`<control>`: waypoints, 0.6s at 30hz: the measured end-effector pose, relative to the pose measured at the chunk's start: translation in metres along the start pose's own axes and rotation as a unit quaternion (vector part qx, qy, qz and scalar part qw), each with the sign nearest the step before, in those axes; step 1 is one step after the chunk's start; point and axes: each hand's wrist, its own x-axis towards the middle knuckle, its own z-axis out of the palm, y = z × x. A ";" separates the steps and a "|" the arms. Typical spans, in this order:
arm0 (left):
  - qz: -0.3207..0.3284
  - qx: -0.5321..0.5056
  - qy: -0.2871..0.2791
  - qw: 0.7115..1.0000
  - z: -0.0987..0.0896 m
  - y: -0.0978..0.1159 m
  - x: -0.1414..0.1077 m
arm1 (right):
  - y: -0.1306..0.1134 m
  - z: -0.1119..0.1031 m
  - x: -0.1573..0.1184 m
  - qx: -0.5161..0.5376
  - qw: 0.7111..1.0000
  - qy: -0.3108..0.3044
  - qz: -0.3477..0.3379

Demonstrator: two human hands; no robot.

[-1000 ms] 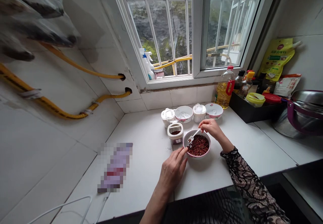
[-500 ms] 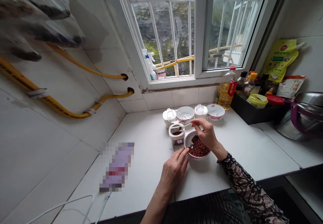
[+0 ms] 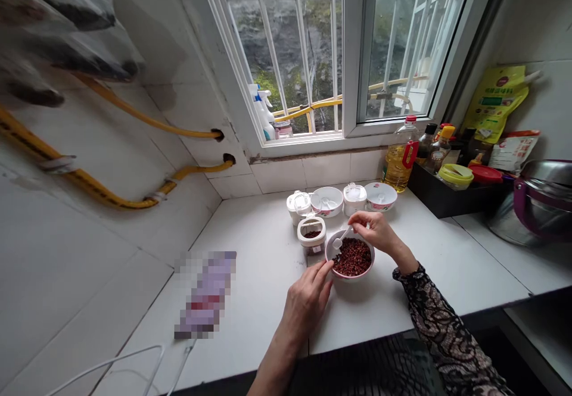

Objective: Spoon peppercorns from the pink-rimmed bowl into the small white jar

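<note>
My right hand [image 3: 378,231] pinches the handle of a small white spoon [image 3: 338,243], whose bowl end hangs over the back left of a bowl. This white bowl with a pink rim [image 3: 330,252] holds many small dark red peppercorns [image 3: 355,258]. On its near left side, my left hand [image 3: 308,295] grips the rim, fingertips on the edge and thumb low against the outside. Just left of the bowl stands a seasoning jar [image 3: 311,247] with its lid raised and dark red grains inside.
Behind are two white seasoning jars [image 3: 297,211] [image 3: 355,205] and two flowered bowls [image 3: 328,210] [image 3: 388,206]. An oil bottle [image 3: 397,170], a black condiment box [image 3: 433,196] and a steel pot [image 3: 513,223] line the right. A blurred purple object [image 3: 210,295] with a white cable lies left.
My right hand has moved from above the open jar to the right and toward me, bringing the spoon over the bowl. My left hand stays on the bowl.
</note>
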 end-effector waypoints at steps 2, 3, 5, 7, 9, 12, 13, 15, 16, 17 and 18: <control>0.001 0.000 0.002 1.000 0.000 0.000 0.000 | -0.001 0.004 -0.001 -0.050 0.999 -0.015 -0.016; 0.002 0.000 0.002 1.000 0.000 0.001 0.000 | -0.003 0.007 -0.002 -0.068 0.997 -0.021 -0.022; 0.004 0.001 0.004 1.000 0.000 0.001 0.001 | -0.006 0.011 -0.003 -0.079 0.996 -0.043 -0.025; 0.003 0.003 0.005 1.000 0.001 0.001 0.001 | -0.008 0.013 -0.004 -0.057 0.996 -0.072 -0.012; 0.001 0.003 0.005 1.000 0.001 0.001 0.001 | -0.008 0.014 -0.003 -0.025 0.995 -0.089 0.020; 0.000 -0.001 0.000 1.000 0.001 0.001 0.000 | -0.004 0.011 -0.002 0.016 0.992 -0.083 0.094; 0.001 -0.002 -0.001 1.000 0.001 0.000 0.000 | -0.003 0.010 -0.001 0.030 0.990 -0.076 0.115; 0.001 -0.004 -0.004 1.000 0.001 0.000 0.000 | 0.000 0.008 0.001 0.057 0.986 -0.059 0.144; 0.001 -0.003 -0.004 1.000 0.001 0.000 0.000 | 0.002 0.008 0.001 0.068 0.985 -0.050 0.152; 0.001 -0.003 -0.004 1.000 0.001 0.000 0.000 | 0.003 0.007 0.002 0.077 0.984 -0.041 0.156; 0.001 -0.003 -0.004 1.000 0.001 0.000 0.000 | 0.004 0.006 0.002 0.084 0.983 -0.034 0.159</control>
